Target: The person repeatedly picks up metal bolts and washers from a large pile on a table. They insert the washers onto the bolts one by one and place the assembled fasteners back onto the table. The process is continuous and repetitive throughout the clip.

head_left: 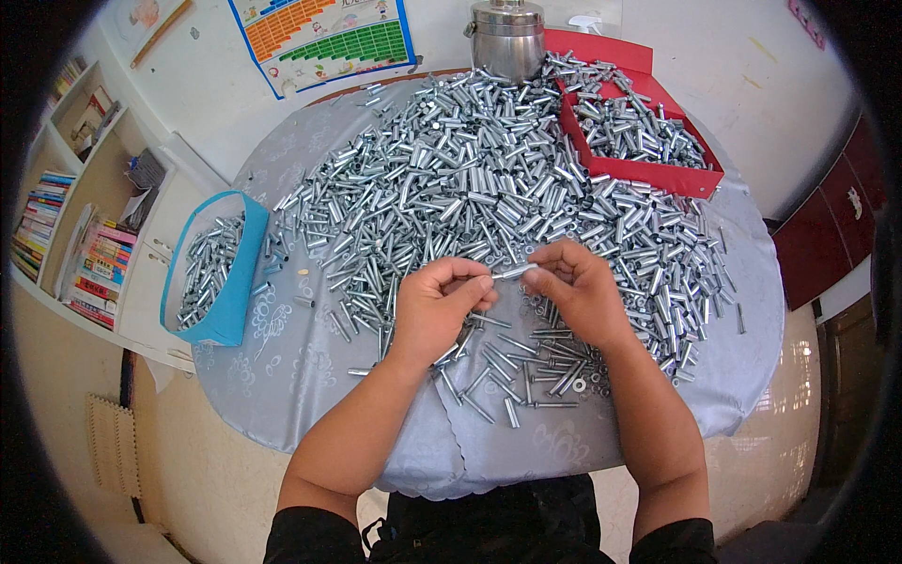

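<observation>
Over the middle of the table, my left hand (434, 305) and my right hand (584, 299) meet at a small silvery metal bolt (510, 274). Each hand pinches one end between thumb and fingertips, and the bolt lies almost level between them. Its right part looks thicker, perhaps a sleeve; the fingertips cover both ends. Beyond my hands spreads a big heap of metal sleeves and bolts (470, 141). Loose long bolts (507, 362) lie on the cloth between my forearms, with several washers (579, 384) close to my right wrist.
A blue bin (225, 324) of metal parts stands at the left on the grey tablecloth (282, 385). At the back right are an open red box (648, 172) holding more parts and a steel canister (508, 42). A bookshelf (85, 188) stands beyond the table's left edge.
</observation>
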`<control>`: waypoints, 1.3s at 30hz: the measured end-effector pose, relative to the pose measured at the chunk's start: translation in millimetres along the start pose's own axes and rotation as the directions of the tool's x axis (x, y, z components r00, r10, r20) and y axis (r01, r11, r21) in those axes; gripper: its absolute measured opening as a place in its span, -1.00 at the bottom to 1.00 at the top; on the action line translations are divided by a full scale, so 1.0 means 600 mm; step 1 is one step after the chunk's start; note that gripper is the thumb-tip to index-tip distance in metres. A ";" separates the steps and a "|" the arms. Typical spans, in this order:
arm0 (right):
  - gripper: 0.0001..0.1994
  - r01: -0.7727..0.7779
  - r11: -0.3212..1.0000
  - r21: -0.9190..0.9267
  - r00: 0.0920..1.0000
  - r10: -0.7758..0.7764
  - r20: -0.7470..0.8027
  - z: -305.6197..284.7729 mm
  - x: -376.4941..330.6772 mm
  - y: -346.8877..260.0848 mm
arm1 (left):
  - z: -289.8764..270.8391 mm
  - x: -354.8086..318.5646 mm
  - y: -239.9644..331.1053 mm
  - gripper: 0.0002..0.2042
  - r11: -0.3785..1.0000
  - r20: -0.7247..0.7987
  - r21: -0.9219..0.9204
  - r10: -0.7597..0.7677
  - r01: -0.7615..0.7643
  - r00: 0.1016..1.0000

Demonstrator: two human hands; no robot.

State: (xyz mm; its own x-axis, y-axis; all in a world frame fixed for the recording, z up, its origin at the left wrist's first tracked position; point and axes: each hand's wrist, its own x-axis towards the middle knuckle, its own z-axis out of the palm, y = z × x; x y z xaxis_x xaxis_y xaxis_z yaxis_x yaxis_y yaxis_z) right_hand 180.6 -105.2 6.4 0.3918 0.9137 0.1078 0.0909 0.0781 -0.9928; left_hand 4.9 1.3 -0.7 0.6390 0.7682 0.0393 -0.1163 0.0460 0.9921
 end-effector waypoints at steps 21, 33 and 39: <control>-0.89 0.060 0.973 -0.221 0.993 -0.081 -0.086 -0.001 -0.006 -0.014 | 0.003 -0.005 0.006 -0.79 0.999 -0.003 -0.040 -0.025 0.025 1.000; -0.88 0.145 0.868 -0.475 0.873 -0.339 -0.351 -0.022 0.012 0.014 | 0.002 -0.004 0.008 -0.81 0.998 -0.142 -0.030 0.051 -0.056 0.989; -0.86 0.216 0.750 -0.625 0.848 -0.462 -0.261 -0.028 0.016 0.022 | 0.002 -0.004 0.004 -0.82 0.999 -0.125 -0.024 0.044 -0.048 0.991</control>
State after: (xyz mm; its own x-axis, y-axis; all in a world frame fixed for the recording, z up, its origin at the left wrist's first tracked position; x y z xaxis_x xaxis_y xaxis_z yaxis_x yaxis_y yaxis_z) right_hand 200.8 -101.8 -5.1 0.5289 0.6345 0.5636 0.7255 0.0066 -0.6882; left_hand 4.0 -1.1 1.9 0.5328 0.8435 0.0679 -0.1649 0.0249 0.9860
